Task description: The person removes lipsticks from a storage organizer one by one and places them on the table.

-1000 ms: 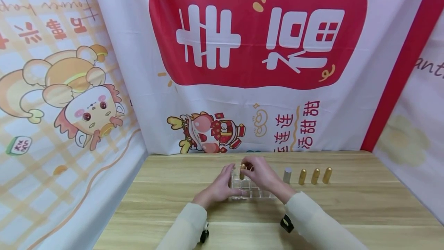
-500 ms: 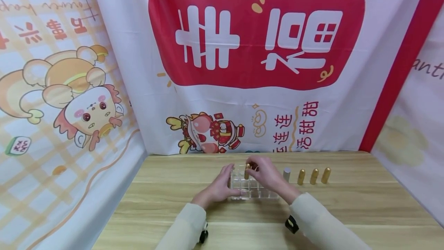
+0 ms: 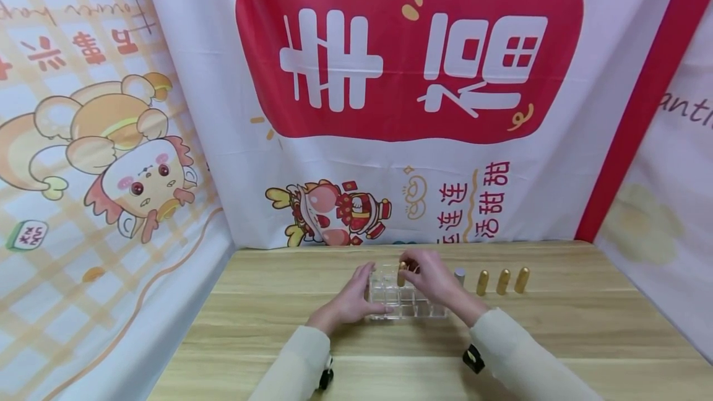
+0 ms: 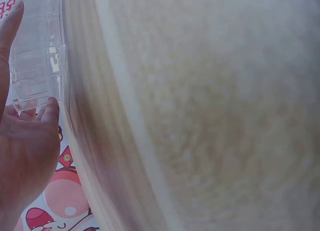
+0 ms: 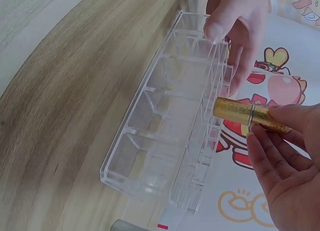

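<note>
A clear plastic organizer [image 3: 409, 309] with square compartments sits on the table. My left hand [image 3: 351, 299] grips its left end, thumb at the front and fingers at the back; the left wrist view shows the fingertips [image 4: 51, 103] against the end wall. Between thumb and fingers my right hand [image 3: 433, 276] pinches a gold lipstick tube [image 5: 250, 115] with a thin ring round its middle. The tube is upright over the back row of the organizer. In the right wrist view the compartments nearest the camera hold nothing.
Right of the organizer stands a silver cylinder [image 3: 459, 276], partly behind my right wrist. Beyond it, three gold round-topped tubes [image 3: 504, 282] stand upright in a row. A white printed cloth [image 3: 418, 153] hangs at the table's back edge.
My right hand has shifted a little to the right with the lipstick tube, along the organizer's back row. The left hand keeps its grip in the same place.
</note>
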### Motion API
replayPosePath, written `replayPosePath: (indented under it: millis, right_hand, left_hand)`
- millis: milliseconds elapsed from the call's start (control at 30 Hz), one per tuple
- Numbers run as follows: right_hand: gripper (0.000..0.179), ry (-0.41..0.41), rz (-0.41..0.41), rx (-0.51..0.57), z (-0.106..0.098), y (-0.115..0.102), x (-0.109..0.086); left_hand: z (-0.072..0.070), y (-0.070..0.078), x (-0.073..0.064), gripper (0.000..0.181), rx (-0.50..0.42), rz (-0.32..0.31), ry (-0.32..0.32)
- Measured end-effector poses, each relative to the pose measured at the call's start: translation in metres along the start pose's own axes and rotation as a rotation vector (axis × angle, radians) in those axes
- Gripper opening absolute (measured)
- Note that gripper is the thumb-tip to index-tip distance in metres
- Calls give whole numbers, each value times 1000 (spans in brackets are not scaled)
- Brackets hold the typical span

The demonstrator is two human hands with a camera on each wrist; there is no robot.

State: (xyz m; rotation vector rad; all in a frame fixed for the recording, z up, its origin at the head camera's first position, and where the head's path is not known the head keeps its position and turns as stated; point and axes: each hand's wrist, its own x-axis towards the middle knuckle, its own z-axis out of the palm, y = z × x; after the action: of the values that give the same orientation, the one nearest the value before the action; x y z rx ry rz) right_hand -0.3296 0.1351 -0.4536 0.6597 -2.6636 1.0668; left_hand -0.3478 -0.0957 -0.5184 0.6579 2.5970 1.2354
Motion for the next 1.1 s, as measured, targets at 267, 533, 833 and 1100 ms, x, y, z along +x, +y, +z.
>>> replayPosePath:
  millis: [267,533,833,1100]
  right_hand:
    - [17,-3,9,-39,-6,4,-2]
    - [14,-13,29,-44,-14,6,-5]
    - [14,-16,54,-53,-18,10,-7]
    - [16,-3,52,-51,-23,14,-10]
  left_hand:
    - [0,0,1,114,-19,-14,-2]
    - [1,-1,1,114,-6,-12,-1]
    - [1,-2,3,114,-2,0,2]
    - [1,-4,3,114,-1,9,3]
